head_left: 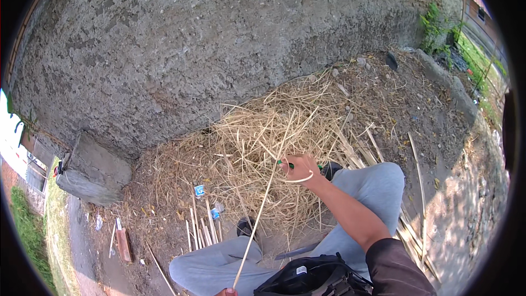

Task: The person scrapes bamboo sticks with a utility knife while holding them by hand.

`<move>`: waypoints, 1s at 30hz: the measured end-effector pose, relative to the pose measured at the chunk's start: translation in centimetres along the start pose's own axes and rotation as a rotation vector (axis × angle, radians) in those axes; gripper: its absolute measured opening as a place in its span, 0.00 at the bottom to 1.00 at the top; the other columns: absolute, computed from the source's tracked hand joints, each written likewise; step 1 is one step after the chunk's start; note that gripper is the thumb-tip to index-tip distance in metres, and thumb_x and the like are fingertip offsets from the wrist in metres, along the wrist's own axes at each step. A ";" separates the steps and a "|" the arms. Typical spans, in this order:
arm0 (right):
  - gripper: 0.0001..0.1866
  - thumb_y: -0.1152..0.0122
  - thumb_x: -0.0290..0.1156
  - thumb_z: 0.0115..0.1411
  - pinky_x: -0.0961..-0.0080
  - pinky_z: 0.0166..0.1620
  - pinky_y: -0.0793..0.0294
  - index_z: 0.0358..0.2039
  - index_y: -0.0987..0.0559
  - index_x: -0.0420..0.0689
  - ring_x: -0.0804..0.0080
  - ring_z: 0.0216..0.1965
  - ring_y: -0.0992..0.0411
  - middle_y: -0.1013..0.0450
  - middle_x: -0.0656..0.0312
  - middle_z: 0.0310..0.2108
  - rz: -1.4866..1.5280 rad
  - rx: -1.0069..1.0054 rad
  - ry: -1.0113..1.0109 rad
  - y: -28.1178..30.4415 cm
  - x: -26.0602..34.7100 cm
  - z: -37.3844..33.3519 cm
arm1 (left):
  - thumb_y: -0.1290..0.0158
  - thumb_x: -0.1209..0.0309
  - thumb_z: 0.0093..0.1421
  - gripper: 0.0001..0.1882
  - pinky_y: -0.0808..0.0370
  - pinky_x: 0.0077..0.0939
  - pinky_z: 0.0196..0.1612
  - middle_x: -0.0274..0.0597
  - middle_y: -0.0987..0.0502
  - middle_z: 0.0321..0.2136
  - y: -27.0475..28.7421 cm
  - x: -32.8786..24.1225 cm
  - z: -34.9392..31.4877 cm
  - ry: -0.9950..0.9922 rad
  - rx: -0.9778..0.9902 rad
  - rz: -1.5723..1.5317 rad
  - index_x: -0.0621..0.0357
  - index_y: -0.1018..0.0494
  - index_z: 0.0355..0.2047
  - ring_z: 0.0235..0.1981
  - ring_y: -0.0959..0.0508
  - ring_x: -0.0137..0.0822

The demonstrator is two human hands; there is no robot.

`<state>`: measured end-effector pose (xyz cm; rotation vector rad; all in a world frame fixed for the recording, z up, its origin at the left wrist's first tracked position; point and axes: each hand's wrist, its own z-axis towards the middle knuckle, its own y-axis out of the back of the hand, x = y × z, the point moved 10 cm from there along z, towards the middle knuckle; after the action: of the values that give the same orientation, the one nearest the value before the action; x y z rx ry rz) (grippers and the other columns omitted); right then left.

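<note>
A long, thin, pale bamboo strip [255, 222] slants from the lower edge up to the straw-coloured pile. Its near end is in my left hand [226, 292], of which only the fingertips show at the lower edge. My right hand [298, 168] is closed around a slim green tool [280, 162], pressed against the far part of the strip. Fingers cover most of that tool, so its kind does not show. A pale curled shaving [300, 180] loops by my right wrist. Beneath lies a heap of bamboo shavings [274, 126].
A rough grey wall [219, 38] rises behind the heap. Split bamboo pieces [200, 230] lie left of my legs, others [413, 235] at right. A concrete block [93, 167] stands at far left, near a reddish-brown slab [124, 244]. A black bag [312, 277] sits at my lap.
</note>
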<state>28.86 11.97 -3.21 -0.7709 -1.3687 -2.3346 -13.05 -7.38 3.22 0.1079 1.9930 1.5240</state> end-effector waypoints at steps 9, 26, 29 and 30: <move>0.11 0.42 0.35 0.53 0.55 0.41 0.22 0.31 0.15 0.46 0.46 0.34 0.22 0.21 0.45 0.30 -0.002 0.052 -0.455 0.5 -10.6 0.2 | 0.61 0.57 0.72 0.24 0.33 0.40 0.29 0.53 0.31 0.17 2.9 -0.4 -3.8 0.445 0.246 -0.468 0.64 0.30 0.27 0.20 0.32 0.43; 0.13 0.43 0.36 0.57 0.59 0.36 0.22 0.30 0.17 0.40 0.52 0.33 0.21 0.21 0.47 0.29 -0.285 0.177 -0.546 0.9 -23.5 3.5 | 0.52 0.48 0.67 0.23 0.45 0.22 0.22 0.27 0.38 0.17 11.6 7.4 -15.6 0.875 0.118 -0.670 0.56 0.27 0.30 0.19 0.40 0.23; 0.21 0.50 0.39 0.67 0.76 0.15 0.39 0.22 0.25 0.37 0.75 0.12 0.40 0.33 0.60 0.17 0.239 0.577 -0.996 -6.2 -25.8 -1.0 | 0.51 0.48 0.67 0.22 0.46 0.20 0.21 0.26 0.38 0.16 12.9 7.2 -16.6 0.883 -0.013 -0.698 0.56 0.27 0.31 0.17 0.41 0.23; 0.21 0.51 0.40 0.69 0.79 0.15 0.41 0.22 0.27 0.39 0.79 0.12 0.43 0.34 0.63 0.17 0.216 0.864 -1.018 -9.1 -23.0 -2.8 | 0.51 0.48 0.67 0.22 0.46 0.20 0.21 0.26 0.38 0.16 12.6 7.4 -16.2 0.894 -0.024 -0.698 0.56 0.27 0.31 0.17 0.41 0.23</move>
<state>41.64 14.16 -24.43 -1.7209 -2.2325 -0.9009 -31.09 -13.84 13.75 -1.3426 2.2460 1.1892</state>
